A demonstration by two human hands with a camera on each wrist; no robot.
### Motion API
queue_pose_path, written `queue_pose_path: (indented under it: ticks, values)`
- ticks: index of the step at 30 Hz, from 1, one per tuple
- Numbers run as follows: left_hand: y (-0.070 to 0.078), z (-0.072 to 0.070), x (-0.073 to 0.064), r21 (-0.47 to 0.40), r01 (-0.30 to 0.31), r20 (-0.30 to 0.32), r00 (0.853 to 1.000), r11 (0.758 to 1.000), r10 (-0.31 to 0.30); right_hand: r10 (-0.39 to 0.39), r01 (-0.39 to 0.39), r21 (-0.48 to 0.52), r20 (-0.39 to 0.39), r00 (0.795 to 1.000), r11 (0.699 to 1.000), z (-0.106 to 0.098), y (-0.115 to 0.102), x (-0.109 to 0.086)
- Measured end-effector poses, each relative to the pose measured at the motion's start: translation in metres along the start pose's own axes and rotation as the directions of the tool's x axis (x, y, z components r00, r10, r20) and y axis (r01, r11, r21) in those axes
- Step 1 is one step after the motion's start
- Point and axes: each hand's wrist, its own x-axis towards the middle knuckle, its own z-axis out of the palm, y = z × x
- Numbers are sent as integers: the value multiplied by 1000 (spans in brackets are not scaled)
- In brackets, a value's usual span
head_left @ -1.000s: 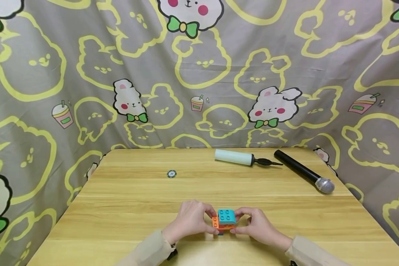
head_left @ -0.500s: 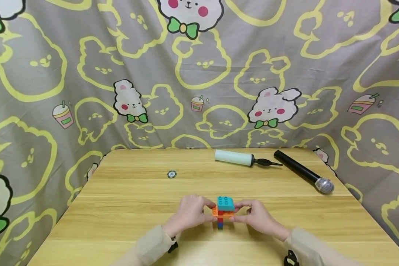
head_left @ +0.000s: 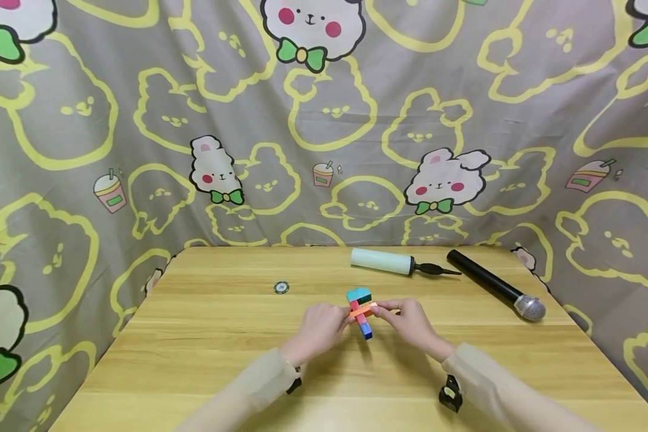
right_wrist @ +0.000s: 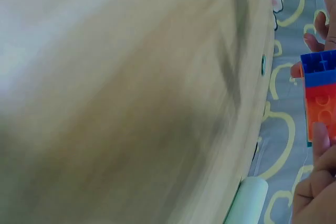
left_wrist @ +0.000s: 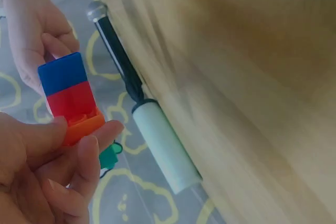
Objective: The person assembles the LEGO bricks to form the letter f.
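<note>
A small model of toy building bricks (head_left: pixel 356 306) hangs tilted above the table between both hands. It has a blue brick (left_wrist: pixel 63 74) at one end, then a red brick (left_wrist: pixel 72 101), a crosswise orange brick (left_wrist: pixel 84 127), and a teal brick (head_left: pixel 359 294) at the far end. My left hand (head_left: pixel 320 329) pinches the orange brick's left end between thumb and fingers. At its other end, the right hand (head_left: pixel 414 325) pinches it too. Hollow sockets show on the blue brick's underside in the right wrist view. Fingers cover part of the orange brick.
On the wooden table (head_left: pixel 194 360), a round chip (head_left: pixel 282 288) lies left of centre. A pale hand pump (head_left: pixel 382 262) with a black nozzle end and a black microphone (head_left: pixel 491 282) lie at the back right. A patterned curtain (head_left: pixel 281 120) hangs behind the table.
Both hands have lifted the brick model and carried it away from the body. It has tipped, its teal end leaning away and its blue end now facing the person.
</note>
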Motion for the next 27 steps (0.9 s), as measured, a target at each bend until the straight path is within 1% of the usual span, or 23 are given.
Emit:
queue_pose_path:
  ticks: [3, 6, 10, 13, 15, 18, 22, 27]
  values:
    - [-4, 4, 9, 16, 32, 8, 999, 999, -32, 32, -32, -14, -9, 999, 999, 2, 2, 7]
    - [-10, 7, 17, 35, 43, 18, 999, 998, -44, 61, -61, -14, -11, 998, 998, 5, 6, 12]
    - [-17, 11, 27, 51, 27, 40, 999, 998, -29, 118, -118, 5, -11, 993, 993, 10, 13, 17]
    - [-22, 15, 33, 40, 24, 75, 997, 999, -27, 158, -157, 13, -9, 987, 987, 14, 17, 19]
    - [-25, 20, 35, 33, 32, 93, 995, 999, -35, 178, -177, 22, -5, 984, 984, 17, 20, 19]
    - [-28, 25, 36, 46, 38, 129, 991, 998, -44, 200, -201, 36, 26, 979, 979, 20, 24, 19]
    - [-29, 30, 36, 39, 35, 174, 984, 999, -42, 217, -219, 38, 50, 975, 975, 22, 26, 19]
    - [-31, 32, 36, 33, 51, 189, 980, 998, -56, 236, -237, 20, 55, 970, 971, 24, 27, 21]
